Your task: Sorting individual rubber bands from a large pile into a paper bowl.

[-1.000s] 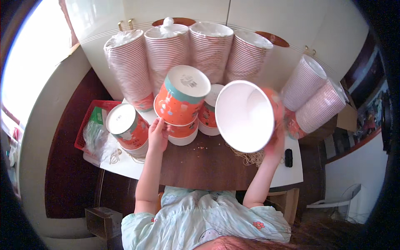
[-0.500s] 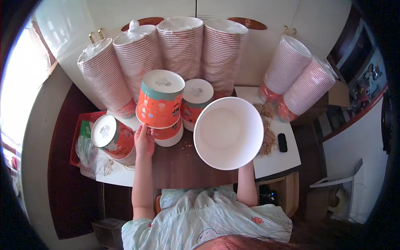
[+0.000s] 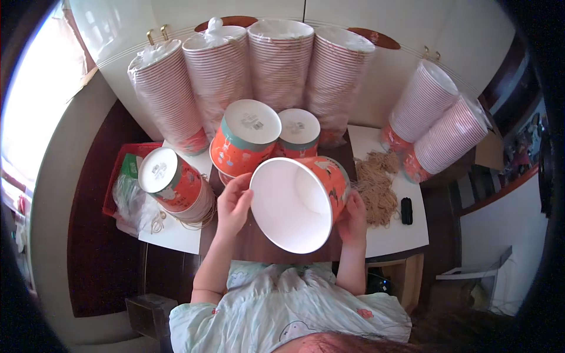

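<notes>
Left hand (image 3: 234, 206) leaving bucket stack (image 3: 245, 141) beyond grip — I'm pinching tilted bucket (image 3: 299, 203) at rim — right hand (image 3: 353, 220) holding opposite side.

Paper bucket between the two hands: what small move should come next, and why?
Probably tip the bucket mouth-down. The left hand is at its rim and the right hand is by its base end, so a turn looks manageable. Its open mouth faces the camera, while the decorated buckets just behind stand base-up; tipping would match them.
</notes>
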`<state>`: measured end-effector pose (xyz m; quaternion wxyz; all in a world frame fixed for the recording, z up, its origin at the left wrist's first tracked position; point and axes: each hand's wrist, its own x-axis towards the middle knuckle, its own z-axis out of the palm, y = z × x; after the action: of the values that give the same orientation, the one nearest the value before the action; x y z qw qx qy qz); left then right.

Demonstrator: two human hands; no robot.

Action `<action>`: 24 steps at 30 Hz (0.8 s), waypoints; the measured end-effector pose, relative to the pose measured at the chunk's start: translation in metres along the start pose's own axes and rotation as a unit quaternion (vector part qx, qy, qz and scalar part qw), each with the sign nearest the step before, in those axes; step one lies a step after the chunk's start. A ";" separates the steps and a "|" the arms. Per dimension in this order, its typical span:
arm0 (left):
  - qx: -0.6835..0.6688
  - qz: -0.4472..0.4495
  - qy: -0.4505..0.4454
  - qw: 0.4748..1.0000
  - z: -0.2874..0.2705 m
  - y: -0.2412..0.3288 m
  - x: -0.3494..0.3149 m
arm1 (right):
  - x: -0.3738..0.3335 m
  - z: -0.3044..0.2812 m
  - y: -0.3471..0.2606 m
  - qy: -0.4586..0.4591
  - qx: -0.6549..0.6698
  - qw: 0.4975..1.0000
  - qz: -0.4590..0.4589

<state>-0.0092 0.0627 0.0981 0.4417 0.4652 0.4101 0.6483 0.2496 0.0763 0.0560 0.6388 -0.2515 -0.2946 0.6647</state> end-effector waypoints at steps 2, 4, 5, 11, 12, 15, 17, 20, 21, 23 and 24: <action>0.060 0.011 0.015 0.998 0.001 -0.005 -0.001 | -0.001 0.011 0.001 0.037 -0.012 0.999 0.009; 0.109 0.015 0.017 0.994 0.000 -0.006 -0.001 | -0.002 0.015 0.002 0.077 -0.025 0.997 0.014; 0.108 0.015 0.018 0.994 0.001 -0.004 -0.002 | -0.002 0.013 0.004 0.077 -0.019 0.997 0.010; -0.017 -0.062 -0.035 0.997 0.003 0.018 -0.011 | -0.005 -0.006 0.004 0.024 0.016 0.999 0.013; -0.017 -0.061 -0.041 0.997 0.002 0.019 -0.013 | -0.006 -0.001 0.002 0.047 0.028 0.998 0.029; -0.020 -0.065 -0.049 0.996 0.003 0.027 -0.015 | -0.005 -0.005 0.002 0.007 0.025 0.999 0.039; -0.024 -0.068 -0.049 0.996 0.002 0.029 -0.015 | -0.005 -0.006 0.004 0.010 0.035 0.998 0.046; -0.018 -0.066 -0.051 0.996 -0.002 0.025 -0.016 | -0.003 -0.015 0.007 -0.011 0.063 0.996 0.060; 0.003 -0.073 -0.058 0.996 -0.005 0.024 -0.016 | -0.002 -0.018 0.008 -0.035 0.081 0.994 0.067; 0.023 -0.082 -0.067 0.994 -0.008 0.024 -0.014 | -0.001 -0.021 0.010 -0.041 0.076 0.993 0.077; 0.121 -0.069 -0.069 0.988 -0.008 0.028 -0.011 | -0.001 -0.022 0.011 -0.048 0.071 0.993 0.086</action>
<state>-0.0202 0.0433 0.1201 0.4533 0.5288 0.4856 0.5283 0.2575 0.0768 0.0327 0.5804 -0.1982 -0.2543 0.7478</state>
